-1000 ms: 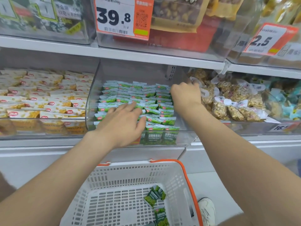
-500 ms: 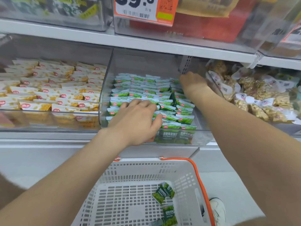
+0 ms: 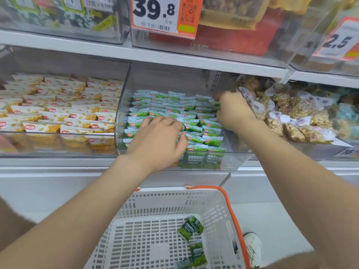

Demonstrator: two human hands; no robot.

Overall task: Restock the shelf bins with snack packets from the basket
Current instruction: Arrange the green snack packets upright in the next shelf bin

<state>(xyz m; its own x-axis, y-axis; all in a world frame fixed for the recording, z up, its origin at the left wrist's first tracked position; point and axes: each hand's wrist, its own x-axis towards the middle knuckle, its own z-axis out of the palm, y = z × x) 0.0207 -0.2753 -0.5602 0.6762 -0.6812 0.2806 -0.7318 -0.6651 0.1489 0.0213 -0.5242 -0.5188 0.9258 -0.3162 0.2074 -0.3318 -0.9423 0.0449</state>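
Fingers of the left hand bend down onto the green snack packets near the front edge of the clear middle bin; I cannot tell whether they grip. The right hand is curled and blurred at the bin's back right corner, so its hold is unclear too. The packets have white tops and a red oval logo. A few loose packets lie along the right side of the white basket. The price tag reads 39.8, and the right tag reads 2.5.

Centre: clear bin of green packets; left hand resting on them, right hand at right side. Bottom: white basket, loose packets.
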